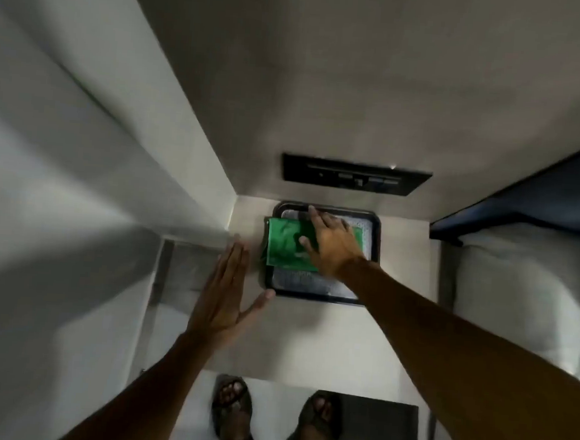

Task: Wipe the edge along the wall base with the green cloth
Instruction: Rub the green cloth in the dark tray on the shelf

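Observation:
A folded green cloth [285, 243] lies on a black tray [376, 239] that rests on a small pale table top against the wall. My right hand [331, 241] lies flat on the cloth's right part, fingers spread and pointing toward the wall. To the left of the tray, my left hand [225, 294] is held flat with straight fingers, and its thumb tip touches the tray's near left corner. The wall base edge [256, 197] runs just behind the tray.
A black switch panel [355, 174] is mounted on the wall above the tray. A bed with a dark frame [509, 207] and pale bedding stands to the right. A white wall closes the left side. My sandalled feet [267, 421] are on the floor below.

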